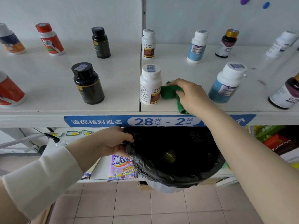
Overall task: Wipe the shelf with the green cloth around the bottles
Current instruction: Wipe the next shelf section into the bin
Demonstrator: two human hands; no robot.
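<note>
My right hand grips the bunched green cloth on the white shelf, near its front edge. The cloth touches the right side of a white bottle with a brown label. A blue-labelled white bottle stands to the right of my hand. More bottles stand behind: a white one, a blue-labelled one and a dark one with a gold cap. My left hand grips the rim of a bin lined with a black bag held below the shelf edge.
On the left shelf section stand two black bottles and orange-and-white ones. A blue label strip runs along the shelf front. A purple packet lies on the lower shelf. Tiled floor below.
</note>
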